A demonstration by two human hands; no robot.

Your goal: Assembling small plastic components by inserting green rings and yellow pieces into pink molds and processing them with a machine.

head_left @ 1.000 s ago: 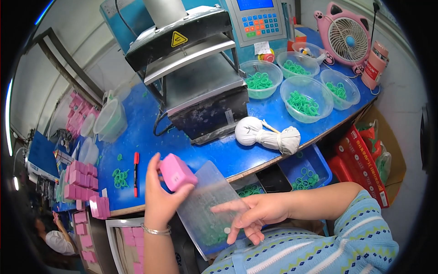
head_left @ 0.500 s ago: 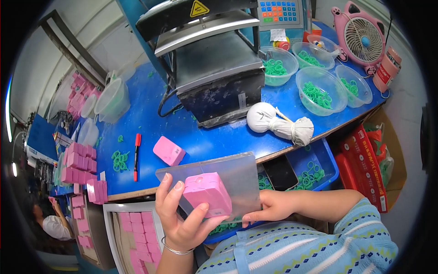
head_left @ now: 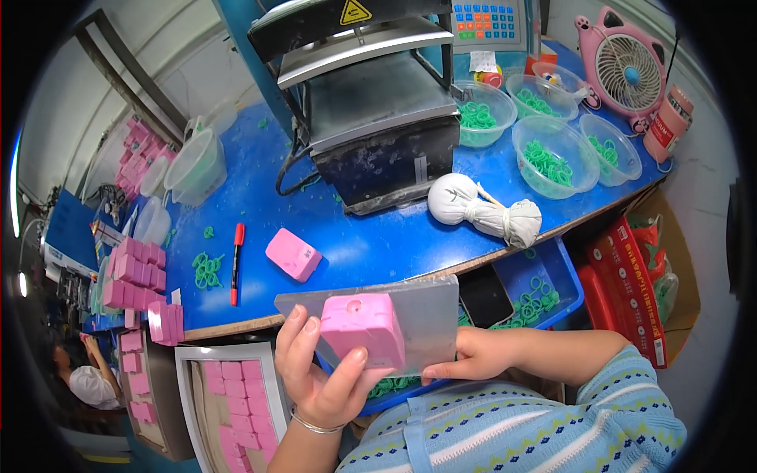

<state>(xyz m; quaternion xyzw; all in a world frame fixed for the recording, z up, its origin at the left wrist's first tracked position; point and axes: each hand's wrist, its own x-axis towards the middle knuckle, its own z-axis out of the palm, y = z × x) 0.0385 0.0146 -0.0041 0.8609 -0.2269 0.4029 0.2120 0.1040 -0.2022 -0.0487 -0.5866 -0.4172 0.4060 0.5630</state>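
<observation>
One pink block [head_left: 361, 329], judged light and stiff, suits a side hold. Left fingers [head_left: 304, 344] pinch it before the worktop's [head_left: 378, 244] near edge; right fingers [head_left: 451, 369] clasp a grey panel [head_left: 430, 323].

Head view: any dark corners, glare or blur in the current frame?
All in the head view: black fisheye corners; light strip at left looks blown out; pale glare on the blue table near its front edge; held pink block looks fairly sharp.

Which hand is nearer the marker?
Left. The left hand, around a pink block, is below and right of the marker in view; the right hand, at the right edge of the sheet, is farther right.
</observation>
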